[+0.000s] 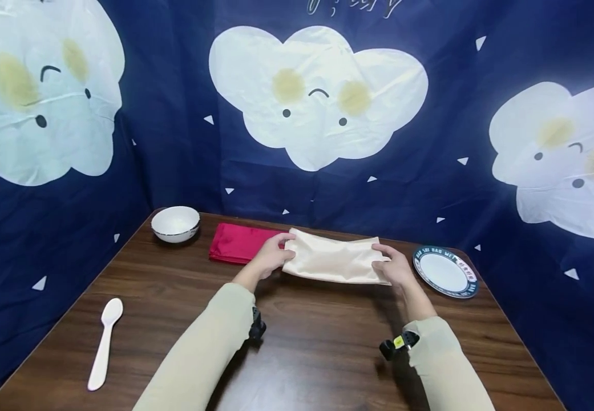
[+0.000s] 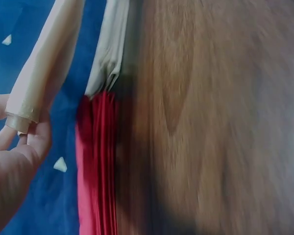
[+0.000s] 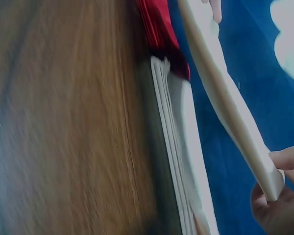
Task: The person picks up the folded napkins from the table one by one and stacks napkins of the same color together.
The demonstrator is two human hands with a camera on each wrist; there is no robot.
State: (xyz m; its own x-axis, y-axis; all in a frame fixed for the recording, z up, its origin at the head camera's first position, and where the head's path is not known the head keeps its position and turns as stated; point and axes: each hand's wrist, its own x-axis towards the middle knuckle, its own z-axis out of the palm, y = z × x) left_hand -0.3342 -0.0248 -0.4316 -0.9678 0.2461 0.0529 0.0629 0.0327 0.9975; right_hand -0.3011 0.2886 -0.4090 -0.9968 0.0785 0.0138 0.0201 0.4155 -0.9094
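A cream folded cloth (image 1: 335, 260) is stretched between my two hands, raised above the table. My left hand (image 1: 272, 256) pinches its left end between thumb and fingers, and my right hand (image 1: 395, 267) pinches the right end. Below it, both wrist views show another folded cloth, whitish (image 3: 179, 127), lying in layers on the table; in the head view the held cloth hides it. A red folded cloth (image 1: 245, 242) lies end to end with the whitish one, just behind my left hand. The held cloth hangs apart from both in the wrist views.
At the back left corner of the wooden table (image 1: 307, 348) stands a white bowl (image 1: 176, 224). A white spoon (image 1: 105, 342) lies at the left. The blue-rimmed plate (image 1: 444, 273) sits at the back right. Behind the table hangs a blue cloud-print curtain (image 1: 184, 142).
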